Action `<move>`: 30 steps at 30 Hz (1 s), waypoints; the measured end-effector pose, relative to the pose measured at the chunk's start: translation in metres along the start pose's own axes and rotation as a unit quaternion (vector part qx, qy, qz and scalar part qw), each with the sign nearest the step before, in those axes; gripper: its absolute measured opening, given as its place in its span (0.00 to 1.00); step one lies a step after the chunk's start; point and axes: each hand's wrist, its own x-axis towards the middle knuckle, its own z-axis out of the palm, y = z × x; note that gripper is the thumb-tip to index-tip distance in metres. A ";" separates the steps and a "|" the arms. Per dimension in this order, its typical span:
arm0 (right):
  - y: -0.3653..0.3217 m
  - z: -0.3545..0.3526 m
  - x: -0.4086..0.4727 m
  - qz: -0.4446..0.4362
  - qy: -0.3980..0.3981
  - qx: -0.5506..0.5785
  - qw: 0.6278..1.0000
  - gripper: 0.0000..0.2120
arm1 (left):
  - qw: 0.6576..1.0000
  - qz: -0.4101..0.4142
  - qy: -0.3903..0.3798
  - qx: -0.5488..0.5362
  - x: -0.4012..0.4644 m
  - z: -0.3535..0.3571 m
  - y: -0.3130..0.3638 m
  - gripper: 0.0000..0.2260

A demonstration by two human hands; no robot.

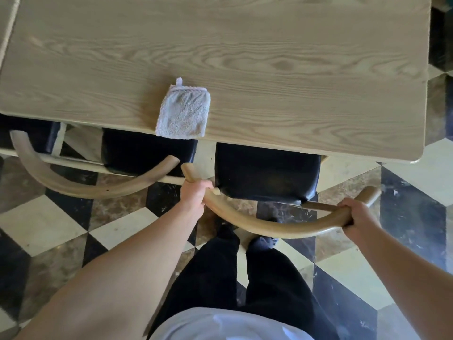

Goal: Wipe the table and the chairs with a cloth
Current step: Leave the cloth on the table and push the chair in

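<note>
1. Head view, looking down: I see a pale wood-grain rectangular table [245, 57] filling the upper frame, with a folded light grey terry cloth [182, 111] lying at its near edge, centre-left, one side just over the lip.
2. Two chairs are tucked under that edge. The left curved-back wooden chair with black seat [81, 186] sits at lower left of the table; its rail end lies just beside the right chair's.
3. My left hand [195, 192] is wrapped closed around the left end of the right chair's curved wooden backrest [269, 228].
4. My right hand [356, 215] is clenched on that rail's right end.
5. Below, black trousers [245, 278] stand on a checkered marble floor [49, 224].
</note>
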 end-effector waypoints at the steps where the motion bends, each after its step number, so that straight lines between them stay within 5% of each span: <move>1: -0.005 0.002 0.000 -0.002 0.002 -0.001 1.000 0.10 | 1.000 -0.003 0.000 -0.001 0.003 0.004 0.003 0.27; 30: -0.015 0.011 -0.016 0.014 -0.012 -0.019 1.000 0.16 | 0.999 -0.020 0.028 0.018 0.005 0.009 0.014 0.26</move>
